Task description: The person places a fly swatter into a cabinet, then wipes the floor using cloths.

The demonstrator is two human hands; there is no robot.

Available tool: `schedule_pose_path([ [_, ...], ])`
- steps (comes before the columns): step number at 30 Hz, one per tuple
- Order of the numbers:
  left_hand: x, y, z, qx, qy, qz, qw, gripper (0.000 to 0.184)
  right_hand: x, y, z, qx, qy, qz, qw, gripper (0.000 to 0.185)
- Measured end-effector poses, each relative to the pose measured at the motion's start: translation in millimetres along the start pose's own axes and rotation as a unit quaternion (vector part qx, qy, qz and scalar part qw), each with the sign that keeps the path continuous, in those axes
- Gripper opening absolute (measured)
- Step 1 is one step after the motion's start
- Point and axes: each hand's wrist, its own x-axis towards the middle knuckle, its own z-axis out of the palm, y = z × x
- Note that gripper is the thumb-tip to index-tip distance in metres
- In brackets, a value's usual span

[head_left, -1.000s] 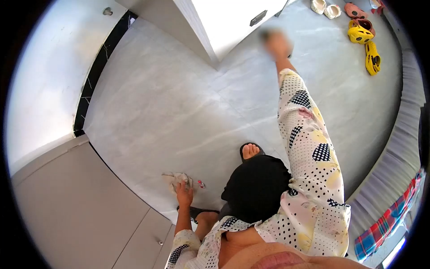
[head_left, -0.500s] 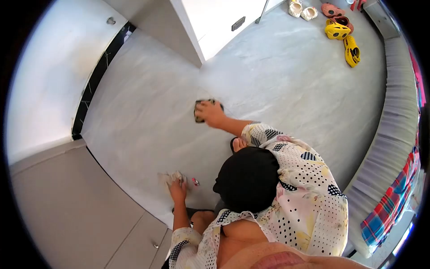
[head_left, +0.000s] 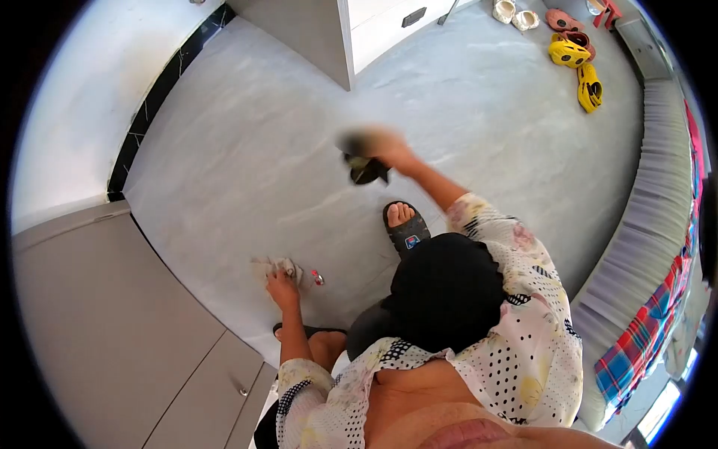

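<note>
My right hand (head_left: 386,145), smeared by motion, grips a dark cloth (head_left: 366,171) with lighter patches over the floor in the middle of the head view. One corner of the cloth hangs toward me; whether it touches the floor I cannot tell. Lower left, my left hand (head_left: 281,286) rests at the floor with its fingers on a pale, crumpled cloth (head_left: 287,267). Just right of that hand lies a small red and silver object (head_left: 318,278), too small to name.
A dark sandal (head_left: 410,238) is on my foot. A white cabinet (head_left: 378,37) stands ahead, a grey cabinet (head_left: 112,314) at left. Yellow clogs (head_left: 589,88) and white shoes (head_left: 526,20) lie far right. A padded bed edge (head_left: 636,224) runs along the right.
My right hand has lifted the dark cloth and swung it up and to the right. My left hand has shifted slightly with the pale cloth. The view has tilted a little.
</note>
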Motion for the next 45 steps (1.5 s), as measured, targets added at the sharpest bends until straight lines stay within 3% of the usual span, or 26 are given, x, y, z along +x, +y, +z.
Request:
schedule_pose_path([
  [1,-0.1,-0.9,1.6,-0.006,0.010,0.001,1.000,0.017,13.4,50.7,-33.9,0.070,0.067,-0.059,0.994,0.027],
  [2,0.0,-2.9,4.4,-0.011,0.020,0.002,1.000,0.017,11.0,39.0,-64.4,0.177,0.097,-0.007,0.979,0.027],
  [7,-12.2,-8.0,-13.9,0.020,0.083,0.004,0.996,0.016,44.2,99.8,-220.2,0.016,0.393,-0.100,0.914,0.034],
  [10,-21.0,-2.8,-17.5,0.002,0.044,-0.027,0.999,0.017,45.9,93.5,-261.1,-0.318,0.448,0.025,0.835,0.043],
  [11,-25.0,-1.4,-15.2,-0.016,0.031,-0.020,0.999,0.017,39.3,53.6,-253.9,-0.380,0.417,0.107,0.819,0.045],
  [13,-32.1,0.5,-7.9,-0.044,0.016,-0.001,0.999,0.018,45.1,24.1,-231.0,-0.456,0.373,0.181,0.787,0.047],
  [15,-30.0,-8.6,-12.1,-0.053,0.007,0.035,0.998,0.017,51.3,25.0,-200.2,-0.484,0.367,0.180,0.774,0.048],
  [18,-33.7,0.7,-2.7,-0.032,0.018,0.043,0.998,0.015,76.0,36.0,-153.0,-0.540,0.275,0.072,0.792,0.044],
  [23,-17.9,-16.6,5.6,-0.024,0.010,0.041,0.999,0.014,43.4,30.9,-26.5,-0.534,0.144,-0.101,0.827,0.033],
  [25,-11.4,-17.1,5.8,-0.032,0.007,0.031,0.999,0.013,26.8,60.0,20.4,-0.480,0.084,-0.216,0.846,0.032],
  [29,-4.9,-24.1,12.1,-0.035,0.031,0.049,0.998,0.013,-29.3,50.9,106.8,-0.409,-0.107,-0.243,0.873,0.034],
  [31,-8.2,-31.6,9.9,-0.065,0.016,0.055,0.996,0.014,-49.3,46.8,136.7,-0.307,-0.217,-0.207,0.903,0.038],
  [34,-12.0,-34.8,2.4,-0.167,-0.017,-0.008,0.986,0.017,-52.1,40.4,141.8,-0.037,-0.303,0.010,0.952,0.041],
  [37,-10.3,-37.1,-13.7,-0.248,-0.009,-0.112,0.962,0.019,-38.5,26.3,111.6,0.076,-0.224,0.048,0.970,0.043],
  [39,-4.2,-42.3,-28.3,-0.269,0.026,-0.155,0.950,0.020,-31.1,5.6,70.3,0.089,-0.118,0.092,0.985,0.044],
  [40,-4.7,-57.5,-26.2,-0.295,0.051,-0.148,0.942,0.020,-29.4,-5.3,43.4,0.020,-0.059,0.141,0.988,0.044],
  [41,-2.8,-64.8,-29.8,-0.320,0.078,-0.141,0.934,0.020,-21.8,15.5,22.3,0.015,0.027,0.061,0.998,0.043],
  [42,-12.2,-73.7,-33.6,-0.392,0.097,-0.162,0.900,0.017,-20.2,32.5,-11.6,-0.050,0.061,0.111,0.991,0.039],
  [43,-11.9,-73.9,-43.7,-0.461,0.120,-0.181,0.861,0.015,-11.9,59.1,-49.2,-0.227,0.121,0.101,0.961,0.035],
  [44,-4.5,-88.0,-38.4,-0.419,0.129,-0.210,0.874,0.012,-14.4,44.6,-81.8,-0.216,0.174,0.159,0.948,0.033],
  [45,-6.9,-94.2,-38.1,-0.448,0.155,-0.233,0.849,0.013,-17.1,52.3,-114.1,-0.221,0.220,0.146,0.939,0.036],
])
